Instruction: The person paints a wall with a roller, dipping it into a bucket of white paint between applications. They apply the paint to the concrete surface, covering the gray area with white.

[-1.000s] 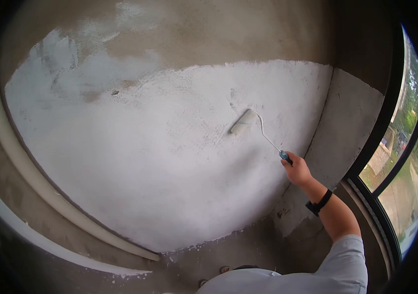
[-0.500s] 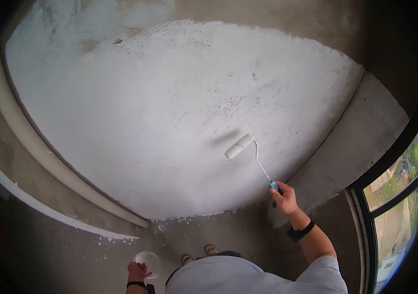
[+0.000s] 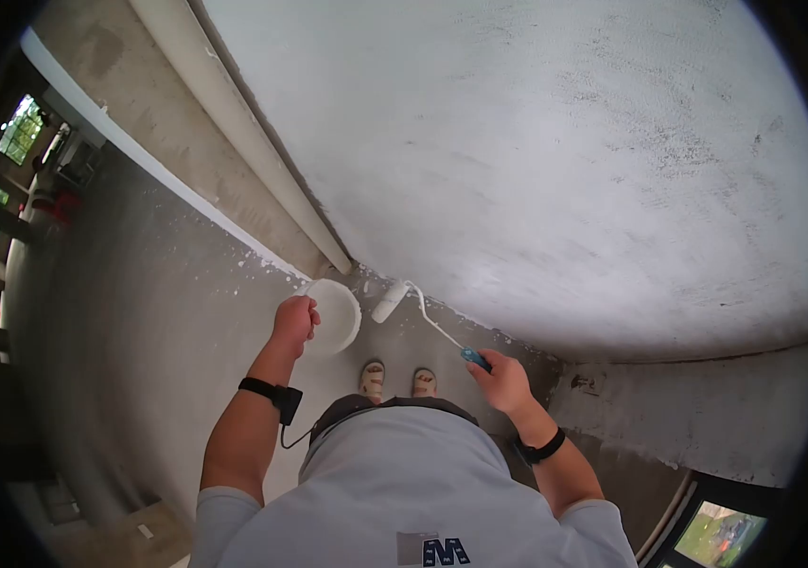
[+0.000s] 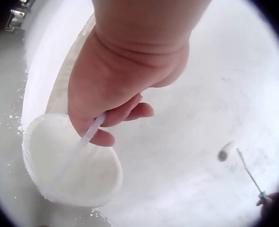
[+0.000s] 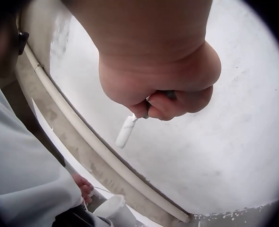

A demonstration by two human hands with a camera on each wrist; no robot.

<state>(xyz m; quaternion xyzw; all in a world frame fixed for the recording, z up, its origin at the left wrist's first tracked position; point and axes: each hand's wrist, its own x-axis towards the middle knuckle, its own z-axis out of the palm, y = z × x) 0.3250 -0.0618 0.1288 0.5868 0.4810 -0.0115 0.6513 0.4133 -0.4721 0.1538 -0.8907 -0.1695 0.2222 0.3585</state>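
In the head view the left hand (image 3: 296,324) grips the handle of a white bucket (image 3: 355,327), which hangs beside the legs. The left wrist view shows fingers curled round the pale handle (image 4: 85,141), above the bucket's pale interior (image 4: 82,175). My right hand (image 3: 503,381) holds a paint roller by its blue handle (image 3: 476,359); the white roller sleeve (image 3: 390,301) is off the wall, just right of the bucket and apart from it. In the right wrist view the right hand (image 5: 163,90) curls round the handle, with the sleeve (image 5: 126,131) below it.
A white-coated wall (image 3: 518,170) rises in front and to the right. A pipe (image 3: 243,133) runs along the left edge of that wall. Paint spots dot the grey floor (image 3: 177,312). Two sandalled feet (image 3: 373,379) stand below. A window (image 3: 721,532) is at the lower right.
The head view has tilted down and turned left. The roller has left the wall and come down near the bucket. The left hand and bucket have come fully into view.
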